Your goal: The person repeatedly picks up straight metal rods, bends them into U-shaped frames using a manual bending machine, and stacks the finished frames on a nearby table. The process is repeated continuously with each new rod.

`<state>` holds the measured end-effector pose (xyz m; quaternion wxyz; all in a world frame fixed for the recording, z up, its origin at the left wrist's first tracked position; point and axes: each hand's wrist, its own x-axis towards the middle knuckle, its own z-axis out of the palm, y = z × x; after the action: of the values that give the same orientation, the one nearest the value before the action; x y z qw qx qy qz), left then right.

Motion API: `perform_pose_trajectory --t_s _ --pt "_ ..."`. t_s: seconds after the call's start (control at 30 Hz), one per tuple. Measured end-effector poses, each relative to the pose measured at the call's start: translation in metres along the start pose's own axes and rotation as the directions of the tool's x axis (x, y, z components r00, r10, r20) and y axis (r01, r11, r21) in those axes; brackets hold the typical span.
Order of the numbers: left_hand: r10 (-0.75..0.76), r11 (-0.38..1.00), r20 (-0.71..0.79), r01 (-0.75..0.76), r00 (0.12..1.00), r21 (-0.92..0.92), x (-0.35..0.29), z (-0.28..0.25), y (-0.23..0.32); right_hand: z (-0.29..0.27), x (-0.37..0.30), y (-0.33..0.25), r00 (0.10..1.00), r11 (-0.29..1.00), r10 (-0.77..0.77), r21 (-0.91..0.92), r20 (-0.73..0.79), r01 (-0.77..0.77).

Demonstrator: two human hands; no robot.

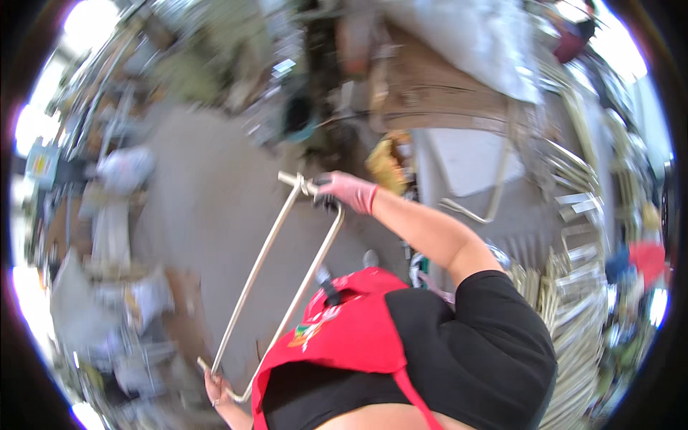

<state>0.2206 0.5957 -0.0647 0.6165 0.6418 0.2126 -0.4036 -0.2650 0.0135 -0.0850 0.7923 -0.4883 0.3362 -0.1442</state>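
Note:
A long, narrow frame of cream-coloured tubes or rods (259,259) stretches across the front of my body. At its far end my right hand (344,190), in a pink glove with dark fingertips, is closed round the frame near a corner. My left hand (217,388), at the lower left, grips the near end; it looks bare, and its fingers are partly hidden. The frame hangs above the floor, tilted from lower left to upper right. Motion blur hides its fine details.
Similar cream frames (573,315) are stacked in a long row on the right. Brown cardboard (437,93) and a pale board (466,161) lie ahead. A dark bucket with a greenish rim (299,118) stands at the far middle. White bags (125,170) sit on the left.

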Motion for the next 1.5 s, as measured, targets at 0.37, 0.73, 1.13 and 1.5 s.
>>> perform_pose_trajectory --t_s 0.37,0.73,1.13,1.5 --pt "0.183 0.977 0.209 -0.154 0.961 -0.148 -0.018 0.075 0.005 0.041 0.122 -0.143 0.901 0.939 -0.316 0.039 -0.297 0.342" --pt "0.234 0.961 0.261 -0.183 0.937 -0.206 0.013 0.088 0.068 0.029 0.121 -0.123 0.877 0.926 -0.325 0.071 -0.355 0.372" --pt "0.275 0.961 0.288 -0.252 0.918 -0.114 0.012 0.106 0.082 0.013 0.129 -0.11 0.825 0.919 -0.383 -0.082 -0.415 0.386" --pt "0.248 0.968 0.212 -0.247 0.945 -0.032 0.014 0.116 0.081 0.025 0.124 -0.103 0.775 0.901 -0.43 -0.276 -0.462 0.336"
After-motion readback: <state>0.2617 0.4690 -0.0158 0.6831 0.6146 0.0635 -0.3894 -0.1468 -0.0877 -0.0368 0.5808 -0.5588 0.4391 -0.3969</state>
